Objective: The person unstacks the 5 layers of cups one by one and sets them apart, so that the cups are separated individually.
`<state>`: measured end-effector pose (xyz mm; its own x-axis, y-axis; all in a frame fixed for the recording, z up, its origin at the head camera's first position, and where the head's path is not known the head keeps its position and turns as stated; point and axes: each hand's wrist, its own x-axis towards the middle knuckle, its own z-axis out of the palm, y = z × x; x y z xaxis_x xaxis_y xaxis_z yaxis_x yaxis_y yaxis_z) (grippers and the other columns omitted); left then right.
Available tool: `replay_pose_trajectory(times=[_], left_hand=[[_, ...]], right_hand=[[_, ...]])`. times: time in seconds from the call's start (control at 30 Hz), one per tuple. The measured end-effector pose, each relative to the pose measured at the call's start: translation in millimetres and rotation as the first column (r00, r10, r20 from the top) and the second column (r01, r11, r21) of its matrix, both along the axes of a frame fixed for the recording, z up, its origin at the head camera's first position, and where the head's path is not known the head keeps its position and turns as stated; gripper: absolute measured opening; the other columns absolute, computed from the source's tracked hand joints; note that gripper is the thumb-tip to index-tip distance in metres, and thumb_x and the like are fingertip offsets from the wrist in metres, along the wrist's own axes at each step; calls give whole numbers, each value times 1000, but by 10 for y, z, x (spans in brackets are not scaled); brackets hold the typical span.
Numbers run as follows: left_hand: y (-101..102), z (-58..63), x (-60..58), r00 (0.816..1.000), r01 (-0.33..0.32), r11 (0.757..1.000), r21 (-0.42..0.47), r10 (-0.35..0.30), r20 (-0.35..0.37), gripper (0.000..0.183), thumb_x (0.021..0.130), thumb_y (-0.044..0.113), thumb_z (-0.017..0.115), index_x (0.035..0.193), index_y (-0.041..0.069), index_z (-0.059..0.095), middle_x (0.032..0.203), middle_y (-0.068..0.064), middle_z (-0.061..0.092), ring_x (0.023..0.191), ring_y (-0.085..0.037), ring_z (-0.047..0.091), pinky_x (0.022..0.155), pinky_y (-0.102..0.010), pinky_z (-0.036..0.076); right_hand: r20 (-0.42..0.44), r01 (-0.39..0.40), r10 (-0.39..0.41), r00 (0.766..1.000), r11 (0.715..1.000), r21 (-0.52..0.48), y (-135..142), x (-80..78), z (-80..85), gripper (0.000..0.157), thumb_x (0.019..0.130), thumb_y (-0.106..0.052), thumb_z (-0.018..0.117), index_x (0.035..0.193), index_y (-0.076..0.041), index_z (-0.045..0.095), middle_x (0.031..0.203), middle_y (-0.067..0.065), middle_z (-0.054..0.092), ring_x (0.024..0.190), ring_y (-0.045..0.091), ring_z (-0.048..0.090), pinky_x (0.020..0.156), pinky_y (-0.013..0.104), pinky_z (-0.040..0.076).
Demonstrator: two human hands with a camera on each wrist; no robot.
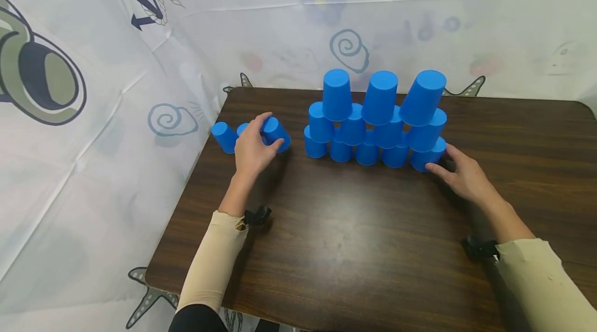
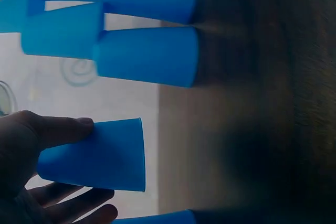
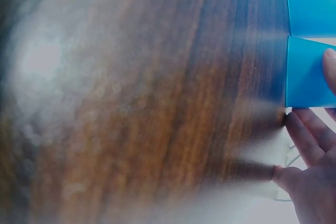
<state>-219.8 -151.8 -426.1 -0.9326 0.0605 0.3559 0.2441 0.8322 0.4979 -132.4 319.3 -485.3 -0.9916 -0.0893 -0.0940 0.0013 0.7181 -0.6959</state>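
Note:
Left of the stack, my left hand [image 1: 254, 148] holds an upside-down blue plastic cup [image 2: 94, 156] between thumb and fingers, its rim apparently just off the table. Two more blue cups stand beside that hand, one at the far left [image 1: 225, 138] and one partly hidden behind the fingers [image 1: 242, 129]. A wall of upside-down blue cups [image 1: 353, 127] rises in three rows, three cups on top. At its right end, my right hand [image 1: 466, 176] touches the bottom corner cup [image 3: 310, 77], thumb in front and fairly straight fingers along its right side.
Everything stands on a dark wood-grain table [image 1: 350, 249], whose left edge runs close to the loose cups. Behind and to the left hangs a white printed cloth [image 1: 210, 52]. A dark wrist device [image 1: 480, 248] sits on the right forearm.

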Motion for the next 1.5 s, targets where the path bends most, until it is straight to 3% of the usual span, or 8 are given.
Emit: replay_pose_trajectory(times=[0.2, 0.4, 1.03, 1.17, 1.3, 1.4, 1.5], left_hand=[[-5, -185, -92, 999, -6, 1000, -25, 7, 36, 69, 80, 31, 82, 140, 16, 52, 132, -13, 60, 119, -34, 58, 93, -54, 48], [1, -279, -134, 998, -11, 1000, -27, 13, 67, 69, 80, 31, 82, 140, 16, 51, 133, -13, 60, 119, -35, 58, 92, -55, 49], [2, -339, -149, 991, -21, 999, -41, 26, 131, 72, 81, 28, 82, 144, 18, 47, 137, -14, 55, 124, -36, 53, 95, -59, 45], [2, -309, -119, 994, -20, 999, -50, 26, 111, 75, 80, 27, 83, 144, 18, 46, 136, -15, 55, 122, -37, 54, 94, -59, 46], [26, -196, -64, 999, -20, 996, -87, 23, 37, 80, 77, 31, 85, 145, 19, 45, 133, -16, 56, 113, -38, 59, 87, -55, 51], [90, -16, -17, 999, -13, 991, -136, 7, -46, 86, 77, 39, 84, 148, 20, 42, 135, -14, 55, 108, -35, 61, 76, -49, 55], [206, 220, 31, 988, 26, 989, -148, -48, -149, 85, 80, 46, 79, 150, 20, 39, 137, -12, 53, 112, -30, 58, 67, -44, 54]], right_hand=[[9, -1, 1, 1000, 1000, -1, -5, -6, 4, 84, 94, -53, 58, 155, -8, 22, 149, 30, 34, 134, 55, 30, 100, 73, 26], [13, -8, 8, 1000, 1000, -3, 4, -5, 9, 84, 94, -51, 58, 155, -6, 22, 148, 31, 34, 134, 55, 31, 100, 74, 26], [9, -4, 4, 1000, 1000, -1, 4, -27, 27, 84, 95, -52, 56, 156, -7, 21, 149, 32, 34, 135, 55, 29, 100, 74, 25], [14, -2, 2, 1000, 1000, 2, -5, -24, 25, 84, 95, -52, 56, 156, -7, 21, 149, 32, 34, 135, 55, 29, 100, 74, 25], [12, -3, 2, 1000, 1000, 6, -7, -28, 23, 83, 95, -52, 57, 155, -7, 22, 148, 31, 35, 134, 55, 30, 100, 74, 26], [15, -1, 1, 1000, 1000, 7, -8, -26, 26, 84, 95, -52, 57, 155, -7, 22, 148, 31, 35, 134, 55, 30, 100, 74, 26], [14, 1, -1, 1000, 1000, 2, -11, -18, 30, 84, 95, -52, 57, 155, -7, 22, 148, 31, 35, 134, 55, 30, 100, 74, 26]])
